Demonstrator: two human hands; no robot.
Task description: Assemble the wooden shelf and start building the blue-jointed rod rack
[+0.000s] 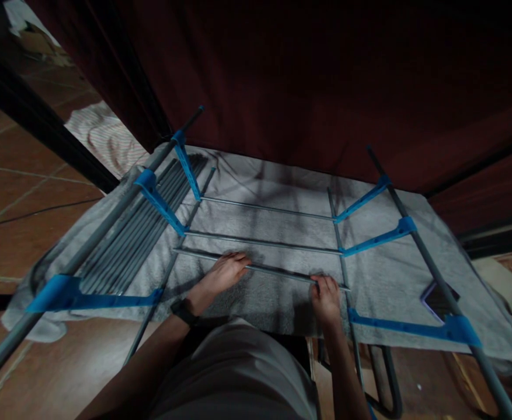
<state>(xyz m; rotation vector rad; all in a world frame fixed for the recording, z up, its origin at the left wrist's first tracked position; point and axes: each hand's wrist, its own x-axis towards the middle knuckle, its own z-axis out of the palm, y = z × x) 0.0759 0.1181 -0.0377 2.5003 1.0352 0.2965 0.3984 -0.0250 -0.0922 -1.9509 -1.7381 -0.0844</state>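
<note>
A thin grey metal rod [277, 270] lies crosswise in front of me, with both hands closed over it. My left hand [229, 269] grips it left of its middle, and a dark watch band circles that wrist. Nearer its right end, my right hand [326, 291] pinches the same rod. The rod's ends reach over the two thin side poles of a rack. Beyond it, two crossbars, a nearer one [260, 241] and a farther one [264, 207], span between blue plastic brackets, such as the left bracket [162, 204] and the right bracket [378, 236].
Several loose grey rods [133, 233] lie bundled at left. Thick grey poles, left [102, 239] and right [426, 256], run through the blue brackets. A phone [439, 300] rests at right on the grey blanket [264, 309]. A dark red curtain [282, 87] hangs behind.
</note>
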